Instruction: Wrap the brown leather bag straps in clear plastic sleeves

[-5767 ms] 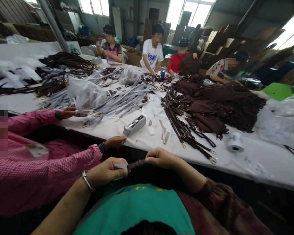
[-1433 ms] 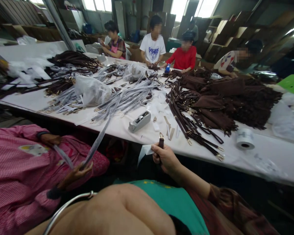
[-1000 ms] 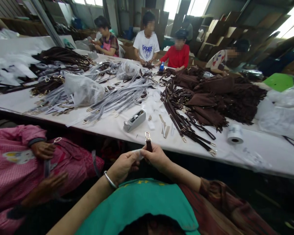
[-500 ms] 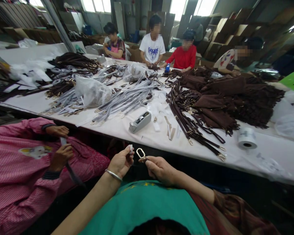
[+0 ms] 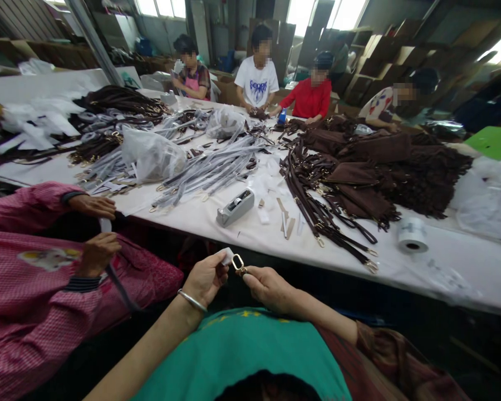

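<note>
My left hand (image 5: 206,278), with a silver bangle at the wrist, pinches a small white piece (image 5: 226,256) between thumb and fingers. Close to its right, my right hand (image 5: 269,287) is closed on a gold metal clasp (image 5: 237,262), holding it by its dark lower end with the oval loop pointing up and left. The white piece and the loop are side by side; whether they touch I cannot tell. Both hands are in front of the table edge, above my green apron (image 5: 242,348).
On the white table (image 5: 267,236) lie a grey tape dispenser (image 5: 236,207), wrapped straps (image 5: 212,164), brown straps (image 5: 307,200), brown bags (image 5: 367,161) and a clear roll (image 5: 412,235). A person in pink (image 5: 37,267) works close at left; several others are across the table.
The white piece has come closer to the gold loop, and more of it shows. The neighbour's hands at left have shifted slightly. The whole view has moved a little.
</note>
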Available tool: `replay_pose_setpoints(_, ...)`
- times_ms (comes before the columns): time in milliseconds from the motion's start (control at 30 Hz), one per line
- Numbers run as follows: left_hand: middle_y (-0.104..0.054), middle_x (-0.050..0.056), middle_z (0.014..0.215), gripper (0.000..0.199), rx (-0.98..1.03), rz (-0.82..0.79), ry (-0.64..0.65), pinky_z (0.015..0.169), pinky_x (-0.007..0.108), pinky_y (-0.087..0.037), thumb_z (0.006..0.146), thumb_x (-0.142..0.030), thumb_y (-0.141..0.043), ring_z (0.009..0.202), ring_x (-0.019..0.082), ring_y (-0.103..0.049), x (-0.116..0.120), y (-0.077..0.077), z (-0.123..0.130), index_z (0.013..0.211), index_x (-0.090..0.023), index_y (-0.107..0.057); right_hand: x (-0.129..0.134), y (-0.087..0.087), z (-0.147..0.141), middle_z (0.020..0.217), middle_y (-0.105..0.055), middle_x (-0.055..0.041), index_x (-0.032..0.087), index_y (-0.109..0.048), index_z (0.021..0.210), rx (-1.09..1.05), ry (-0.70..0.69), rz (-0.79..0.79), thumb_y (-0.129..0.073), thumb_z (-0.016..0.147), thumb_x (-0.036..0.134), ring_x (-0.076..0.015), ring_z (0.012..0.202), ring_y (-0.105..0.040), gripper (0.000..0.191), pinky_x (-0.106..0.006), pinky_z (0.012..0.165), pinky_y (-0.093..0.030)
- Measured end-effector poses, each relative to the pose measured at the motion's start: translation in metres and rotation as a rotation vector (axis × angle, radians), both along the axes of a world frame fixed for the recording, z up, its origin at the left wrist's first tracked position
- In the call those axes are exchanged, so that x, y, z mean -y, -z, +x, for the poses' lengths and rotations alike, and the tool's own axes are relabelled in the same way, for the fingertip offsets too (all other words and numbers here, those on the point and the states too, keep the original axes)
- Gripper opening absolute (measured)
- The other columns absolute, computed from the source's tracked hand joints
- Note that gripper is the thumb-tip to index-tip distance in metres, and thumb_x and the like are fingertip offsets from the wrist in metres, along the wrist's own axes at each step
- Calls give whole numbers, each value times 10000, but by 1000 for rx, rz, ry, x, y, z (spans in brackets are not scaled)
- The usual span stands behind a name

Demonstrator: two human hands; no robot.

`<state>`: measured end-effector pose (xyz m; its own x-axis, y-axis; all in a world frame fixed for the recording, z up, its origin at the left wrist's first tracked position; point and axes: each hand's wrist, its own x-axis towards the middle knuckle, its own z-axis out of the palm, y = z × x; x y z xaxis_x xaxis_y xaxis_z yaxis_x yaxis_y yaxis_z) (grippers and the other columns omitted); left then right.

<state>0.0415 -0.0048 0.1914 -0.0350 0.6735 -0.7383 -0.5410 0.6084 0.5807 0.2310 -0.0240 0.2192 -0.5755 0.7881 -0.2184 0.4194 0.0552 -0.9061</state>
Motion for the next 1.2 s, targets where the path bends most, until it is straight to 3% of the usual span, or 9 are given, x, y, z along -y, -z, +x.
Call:
replay_pose_setpoints(267, -665, 19, 673, 90, -8, 1, -23, 428, 178, -449, 847, -179, -638, 500, 88, -591, -3, 1, 4, 850, -102, -684, 4, 1, 4, 647, -510, 28, 178, -561, 911, -65, -53, -62, -382, 987, 384, -103, 572, -449, 283, -229, 545, -322)
replay_pose_setpoints(700, -652, 20, 645, 113, 7, -17, 12, 423, 174, -442, 881, -196, -600, 474, 79, -569, -3, -1, 4, 848, -101, -651, 0, 9, 3, 600, -480, 35, 187, -495, 786, -55, 3, -83, -398, 980, 371, -98, 559, -415, 284, -230, 538, -292)
replay_pose_setpoints(1000, -647, 37, 698, 164, 57, 25, 110, 449, 172, -452, 872, -232, -620, 532, 89, -590, 7, -4, 10, 782, -101, -662, 0, 16, -1, 554, -484, 41, 171, -519, 797, -157, 30, -241, -413, 968, 445, -82, 482, -415, 340, -199, 465, -323)
replay_pose_setpoints(1200, -636, 41, 688, 200, 107, 86, 194, 495, 193, -478, 782, -286, -754, 572, 110, -598, 16, 2, 16, 763, -110, -660, -7, 25, -10, 479, -497, 43, 166, -524, 761, -114, 94, -422, -402, 957, 493, -72, 372, -374, 400, -197, 399, -293)
